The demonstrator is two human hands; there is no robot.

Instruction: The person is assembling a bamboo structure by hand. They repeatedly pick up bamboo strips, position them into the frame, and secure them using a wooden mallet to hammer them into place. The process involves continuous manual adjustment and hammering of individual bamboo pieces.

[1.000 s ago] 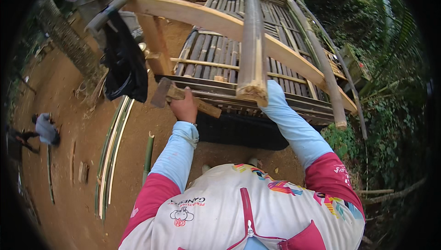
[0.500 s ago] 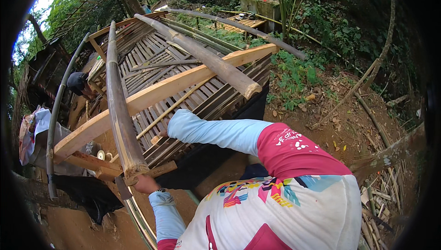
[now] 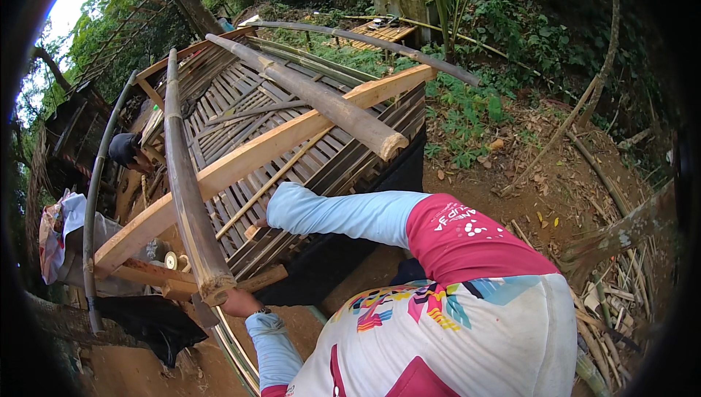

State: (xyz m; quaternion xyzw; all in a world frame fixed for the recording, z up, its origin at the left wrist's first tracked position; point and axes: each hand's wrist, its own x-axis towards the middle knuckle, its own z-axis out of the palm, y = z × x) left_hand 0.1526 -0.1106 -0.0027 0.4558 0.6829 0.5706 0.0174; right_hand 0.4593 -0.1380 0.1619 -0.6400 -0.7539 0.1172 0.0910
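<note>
A thick brown bamboo pole (image 3: 184,185) slopes toward me on the left, over a notched wooden beam (image 3: 255,150). My left hand (image 3: 241,302) is closed at its near cut end, the fingertips hidden under it. A dark flat piece (image 3: 205,312) shows just below that end; I cannot tell whether my hand touches it. My right hand (image 3: 261,222) rests by the near edge of the slatted bamboo panel (image 3: 244,196), mostly hidden by my light blue sleeve. A small pale wooden end (image 3: 252,233) sticks out beside its fingertips; what the hand grips is unclear.
A second thick pole (image 3: 321,101) crosses the beam to the right. Thinner poles (image 3: 372,43) flank the frame. Dark sheeting (image 3: 321,266) hangs below the panel. A person in a dark cap (image 3: 125,150) is at the left. Cut bamboo strips (image 3: 606,338) lie at right.
The view has shifted slightly, moving the poles and beam in the picture. Slightly more of my left hand shows at the pole end. My right hand stays by the panel edge.
</note>
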